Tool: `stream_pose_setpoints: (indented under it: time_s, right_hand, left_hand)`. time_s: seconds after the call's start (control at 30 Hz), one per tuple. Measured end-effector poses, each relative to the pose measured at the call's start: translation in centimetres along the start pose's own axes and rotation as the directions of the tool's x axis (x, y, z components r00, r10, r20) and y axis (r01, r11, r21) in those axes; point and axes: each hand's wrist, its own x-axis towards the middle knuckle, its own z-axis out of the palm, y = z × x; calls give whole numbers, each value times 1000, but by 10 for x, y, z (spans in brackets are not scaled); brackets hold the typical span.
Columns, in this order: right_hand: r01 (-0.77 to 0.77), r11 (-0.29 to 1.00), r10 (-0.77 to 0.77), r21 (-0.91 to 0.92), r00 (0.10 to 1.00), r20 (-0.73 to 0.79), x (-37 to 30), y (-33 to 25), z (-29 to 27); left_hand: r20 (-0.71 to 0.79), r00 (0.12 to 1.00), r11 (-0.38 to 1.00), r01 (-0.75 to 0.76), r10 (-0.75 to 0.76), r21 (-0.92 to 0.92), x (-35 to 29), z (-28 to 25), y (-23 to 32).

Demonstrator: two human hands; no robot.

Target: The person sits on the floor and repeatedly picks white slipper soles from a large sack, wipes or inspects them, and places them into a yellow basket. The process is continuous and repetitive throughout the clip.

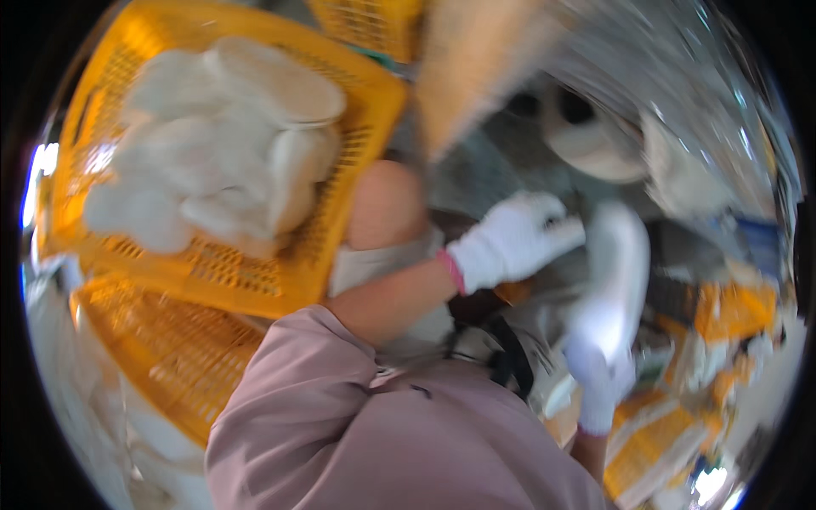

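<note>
Both my hands wear white gloves with pink cuffs. My right hand (600,374), at lower right, is closed round the lower end of a long, rounded white piece that looks like a shoe sole (619,263); motion blurs it, and it stands up away from my body. My left hand (520,241) reaches in from the left, its fingers stretched toward the sole, with a small gap between hand and sole. Nothing shows in the left fingers. At upper left a yellow plastic basket (225,293) holds a heap of similar white soles (212,140).
Beneath the full basket sits another yellow basket (170,348). A blurred tan board (472,64) juts in from the top, beside grey plastic sheeting (663,59). A rounded white object with a dark opening (595,144) lies beyond my hands. More yellow crates (735,310) stand at right.
</note>
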Motion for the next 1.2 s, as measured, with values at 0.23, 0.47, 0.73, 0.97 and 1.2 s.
stream_pose_setpoints:
  time_s: [0.23,0.47,0.73,0.97,1.2]
  right_hand:
    - [-155,599,353,-785,932,85,-32,95,-96]
    - [88,859,-3,-505,986,167,-11,37,-48]
    - [300,900,-427,315,471,772,-32,-131,208]
    - [-72,971,-197,230,307,931,-64,-141,256]
    - [724,679,-563,-119,619,548,-41,-164,208]
  left_hand:
    - [-968,244,681,718,-58,140,-50,-250,-64]
    - [-687,320,717,553,-652,-423,-91,-349,-184]
    - [-666,525,704,-166,-530,-690,-169,-240,7]
    - [-454,343,393,-234,-822,-889,-215,-122,81]
    - [-504,685,847,477,-527,-237,-151,-129,38]
